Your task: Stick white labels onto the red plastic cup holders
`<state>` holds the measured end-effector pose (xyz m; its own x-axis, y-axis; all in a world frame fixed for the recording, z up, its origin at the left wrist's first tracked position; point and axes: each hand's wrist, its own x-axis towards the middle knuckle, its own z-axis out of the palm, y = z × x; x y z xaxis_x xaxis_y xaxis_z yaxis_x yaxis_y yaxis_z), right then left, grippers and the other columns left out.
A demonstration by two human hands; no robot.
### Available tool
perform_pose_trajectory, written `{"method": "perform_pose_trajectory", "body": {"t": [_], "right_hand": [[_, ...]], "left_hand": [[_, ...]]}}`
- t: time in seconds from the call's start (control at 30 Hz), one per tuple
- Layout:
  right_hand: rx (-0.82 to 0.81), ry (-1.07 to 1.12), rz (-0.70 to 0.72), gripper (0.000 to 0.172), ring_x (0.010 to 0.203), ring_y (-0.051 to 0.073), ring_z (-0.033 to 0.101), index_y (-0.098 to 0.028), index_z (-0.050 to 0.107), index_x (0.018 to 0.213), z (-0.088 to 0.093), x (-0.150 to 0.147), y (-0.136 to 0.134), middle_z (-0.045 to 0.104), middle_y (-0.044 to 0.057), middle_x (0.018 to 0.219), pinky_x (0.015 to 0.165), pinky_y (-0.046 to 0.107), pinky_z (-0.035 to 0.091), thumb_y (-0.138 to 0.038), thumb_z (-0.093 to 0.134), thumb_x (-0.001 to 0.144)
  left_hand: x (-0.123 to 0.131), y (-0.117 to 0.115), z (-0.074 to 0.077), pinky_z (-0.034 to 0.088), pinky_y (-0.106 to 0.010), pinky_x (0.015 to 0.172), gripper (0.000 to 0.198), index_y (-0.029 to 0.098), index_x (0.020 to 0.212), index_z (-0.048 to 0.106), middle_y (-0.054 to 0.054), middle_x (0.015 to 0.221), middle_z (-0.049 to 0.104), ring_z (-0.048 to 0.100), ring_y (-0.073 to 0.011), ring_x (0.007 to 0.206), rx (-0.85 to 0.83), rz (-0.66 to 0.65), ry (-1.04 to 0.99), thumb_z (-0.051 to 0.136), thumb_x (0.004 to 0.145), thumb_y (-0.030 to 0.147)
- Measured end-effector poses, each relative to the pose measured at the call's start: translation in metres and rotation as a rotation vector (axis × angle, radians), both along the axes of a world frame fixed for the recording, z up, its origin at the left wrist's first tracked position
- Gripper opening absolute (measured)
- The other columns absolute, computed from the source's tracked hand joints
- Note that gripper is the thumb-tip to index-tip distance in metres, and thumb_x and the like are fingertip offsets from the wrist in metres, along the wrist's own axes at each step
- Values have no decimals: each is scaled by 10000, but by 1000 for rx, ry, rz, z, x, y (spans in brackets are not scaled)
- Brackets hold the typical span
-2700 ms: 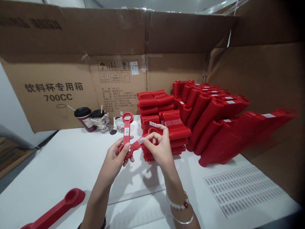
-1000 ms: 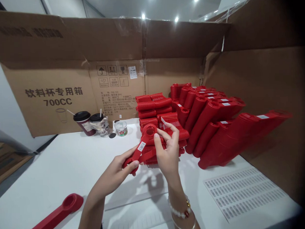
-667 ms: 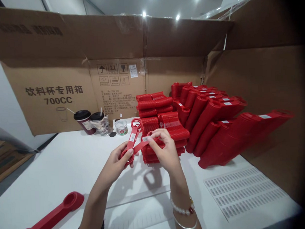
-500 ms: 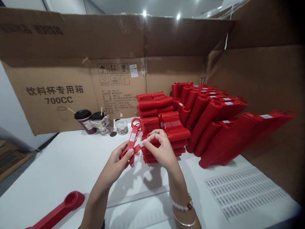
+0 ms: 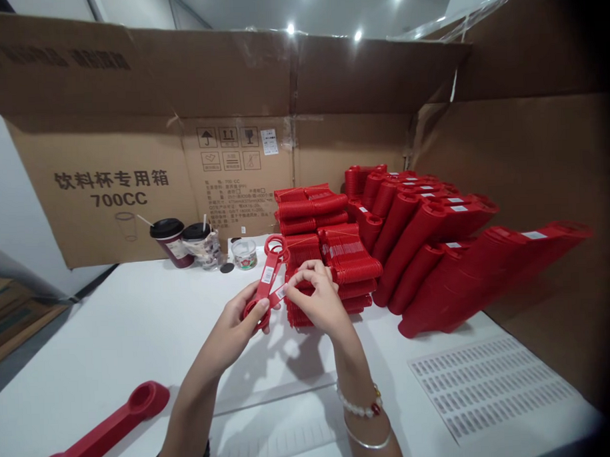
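Note:
My left hand [image 5: 238, 324] is closed round the lower ring ends of two flat red plastic pieces [image 5: 267, 278], fanned apart above the white table. The upright piece carries a small white barcode label. My right hand [image 5: 318, 298] is closed in a pinch on the second piece, with thumb and fingers at a small white label [image 5: 281, 291] on its strip. Both hands are raised just in front of a pile of the same red pieces [image 5: 331, 261].
Long leaning rows of stacked red pieces [image 5: 436, 250] fill the right back. A label sheet [image 5: 490, 382] lies at the right front. A stack of red pieces [image 5: 99, 432] lies at the left front. Two lidded cups [image 5: 183, 241] and a small tub [image 5: 244, 253] stand by the cardboard wall [image 5: 123, 188].
One second ago my right hand was open beside the two pieces held together. Since then the pieces have fanned apart and my right hand has closed onto the second piece's label.

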<state>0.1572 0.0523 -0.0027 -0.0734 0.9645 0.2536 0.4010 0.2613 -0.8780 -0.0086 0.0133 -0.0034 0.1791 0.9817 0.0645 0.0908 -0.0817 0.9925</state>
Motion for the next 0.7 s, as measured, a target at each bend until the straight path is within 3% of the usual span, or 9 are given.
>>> {"method": "perform_pose_trajectory", "body": {"t": [0.17,0.33,0.43,0.5,0.57,0.7], "right_hand": [[23,-52,-47,129,1085,254,478,-222,621,668,1,-4,-4,542,25,1040,964,476,260,-298,647,769],[141,-198,-208,172,1170,309,435,-217,584,709,0,-19,-13,544,78,1143,943,551,252,-356,639,793],[249,-253,-302,183,1307,384,314,-247,631,910,-1,-23,-15,458,148,1332,959,644,192,-393,645,800],[305,-220,-374,378,1345,411,266,-281,592,1131,0,-20,-15,395,165,1407,974,684,156,-393,671,779],[335,-78,-376,476,1329,379,329,-295,520,1235,0,-14,-14,425,148,1393,1010,661,186,-367,665,787],[251,534,-97,296,1076,216,591,-256,460,1159,3,-7,-14,593,91,1178,953,424,439,-352,538,890]], "left_hand": [[0,-2,2,355,-213,512,419,166,1196,558,6,706,517,465,-110,590,9,3,-2,558,888,451],[6,-7,6,355,-215,487,443,162,1211,554,-51,899,598,465,-99,590,38,57,-75,599,860,429],[6,-11,8,343,-211,473,435,159,1208,558,-70,958,619,461,-86,577,51,80,-102,602,864,421],[2,-15,8,348,-209,480,416,172,1214,562,-71,971,626,463,-77,568,51,75,-109,591,878,416],[-3,-20,8,349,-205,484,396,196,1232,561,-73,994,630,477,-70,565,58,54,-109,577,895,404],[-6,-25,9,341,-202,461,372,218,1245,566,-87,1006,630,539,-91,588,14,-111,-177,574,901,362]]}}
